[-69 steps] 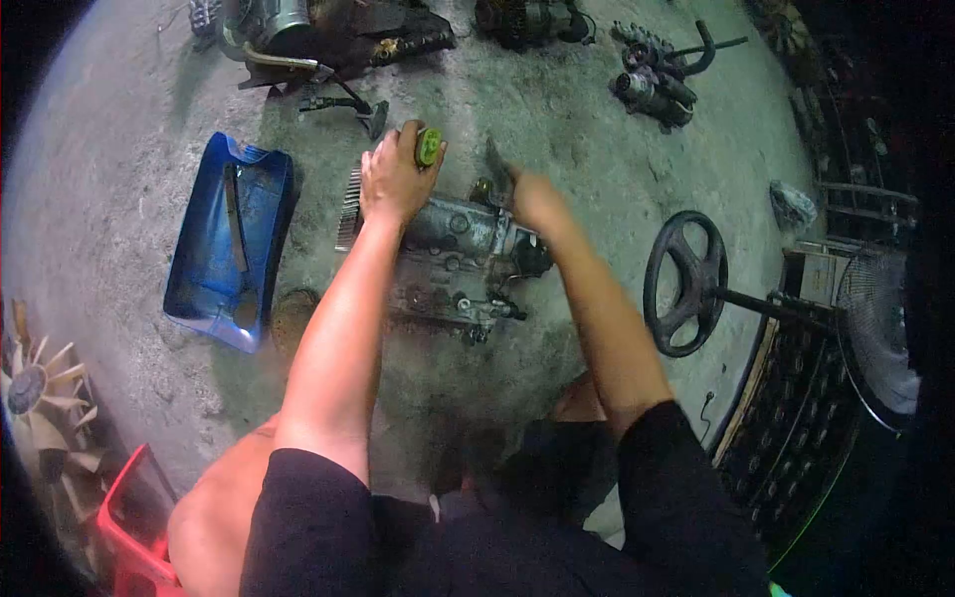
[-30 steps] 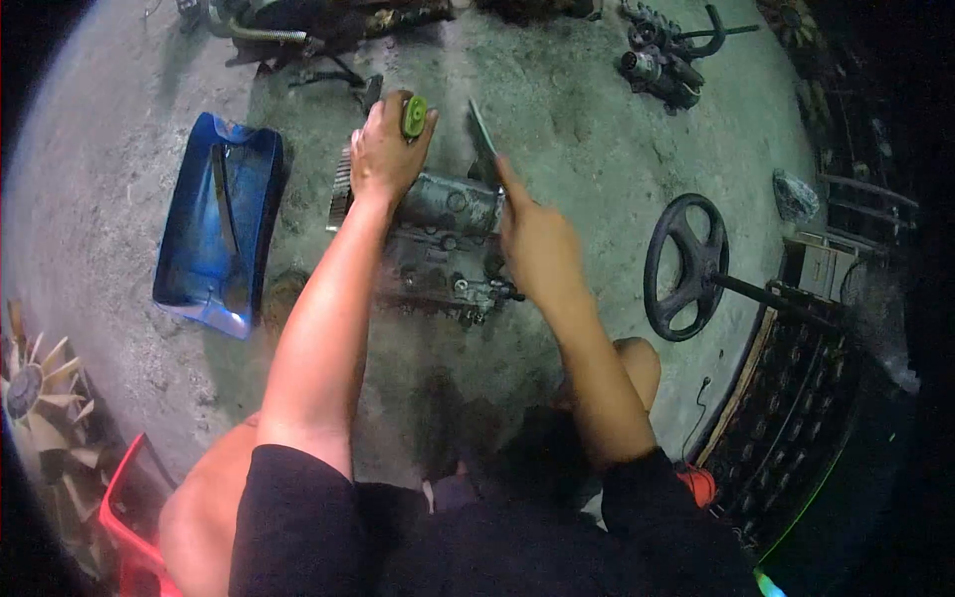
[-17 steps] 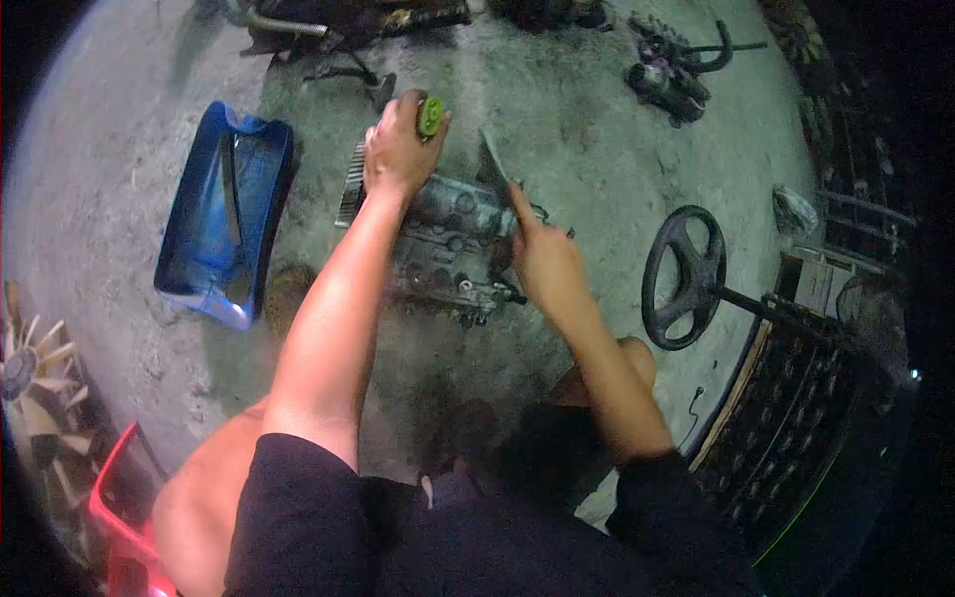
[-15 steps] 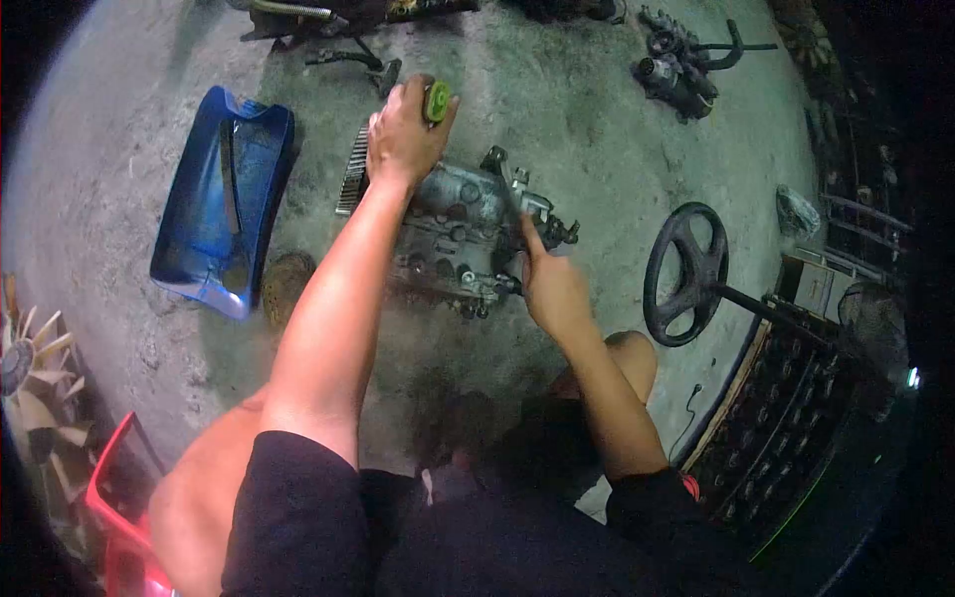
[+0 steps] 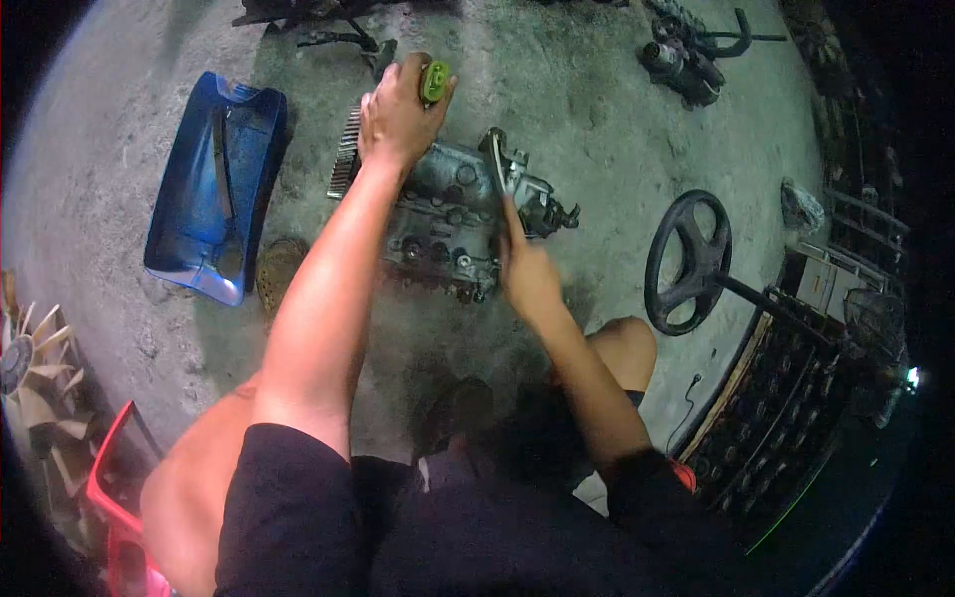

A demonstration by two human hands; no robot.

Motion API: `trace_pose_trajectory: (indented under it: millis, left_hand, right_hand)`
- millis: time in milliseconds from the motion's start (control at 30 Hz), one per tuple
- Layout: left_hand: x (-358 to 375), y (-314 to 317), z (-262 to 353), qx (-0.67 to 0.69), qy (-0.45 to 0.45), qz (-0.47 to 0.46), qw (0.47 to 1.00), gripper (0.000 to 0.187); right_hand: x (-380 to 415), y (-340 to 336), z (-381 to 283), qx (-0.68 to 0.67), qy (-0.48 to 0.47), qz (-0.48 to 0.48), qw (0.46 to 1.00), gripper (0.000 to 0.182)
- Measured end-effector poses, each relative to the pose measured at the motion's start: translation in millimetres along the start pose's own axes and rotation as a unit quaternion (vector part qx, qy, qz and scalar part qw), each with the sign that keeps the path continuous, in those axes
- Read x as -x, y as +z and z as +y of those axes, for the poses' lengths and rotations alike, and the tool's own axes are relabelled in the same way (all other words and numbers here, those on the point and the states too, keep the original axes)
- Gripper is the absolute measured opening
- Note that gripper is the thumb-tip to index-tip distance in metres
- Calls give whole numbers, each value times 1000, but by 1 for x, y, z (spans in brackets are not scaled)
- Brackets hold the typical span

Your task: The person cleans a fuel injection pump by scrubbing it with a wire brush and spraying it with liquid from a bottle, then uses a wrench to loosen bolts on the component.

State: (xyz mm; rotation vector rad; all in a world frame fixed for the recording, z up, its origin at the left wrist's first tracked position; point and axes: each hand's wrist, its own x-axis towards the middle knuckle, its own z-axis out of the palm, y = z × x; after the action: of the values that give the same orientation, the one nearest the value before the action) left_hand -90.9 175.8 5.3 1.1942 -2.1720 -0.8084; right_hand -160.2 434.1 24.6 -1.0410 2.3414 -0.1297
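The left hand (image 5: 398, 114) grasps a green thing (image 5: 434, 83) above the far left of the engine part (image 5: 438, 211), which lies on the floor (image 5: 587, 139). The right hand (image 5: 534, 281) is clenched on a slim tool (image 5: 497, 167) over its right side. Left of these, a blue tray (image 5: 179, 227) holds a dark strip (image 5: 222, 164), lying lengthwise.

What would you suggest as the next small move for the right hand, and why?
Perhaps ease the long tool in the right hand towards the green handle in the left hand: the handle's end is uncovered by fingers, while the tool is off to its right, over the engine part.
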Motion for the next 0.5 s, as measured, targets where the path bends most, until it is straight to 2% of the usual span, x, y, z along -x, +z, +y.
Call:
trace_pose_trajectory:
  millis: [100,167,267,333,400,433,500]
  left_hand:
    - [-3,1,-2,-13,-4,16,1000,44]
    - [1,6,-4,7,-5,24,1000,44]
    - [-2,3,2,23,-43,-7,999,44]
    - [-4,4,-1,2,0,11,1000,45]
    - [0,2,2,-38,18,-6,999,46]
    - [-2,-1,6,-51,-9,-31,998,47]
    - [-4,2,1,-22,-7,-12,1000,47]
  right_hand:
    - [-73,1,-13,-5,-79,52,995,69]
    - [-87,-7,-3,6,-135,63,989,70]
    - [-21,-10,-3,9,-53,-24,998,69]
    - [-24,-7,-5,1,-89,6,996,70]
    - [-63,-8,-18,-5,-62,-29,998,71]
    - [-83,-4,-22,14,-106,10,994,71]
    - [-80,-10,-24,-10,-94,12,995,70]
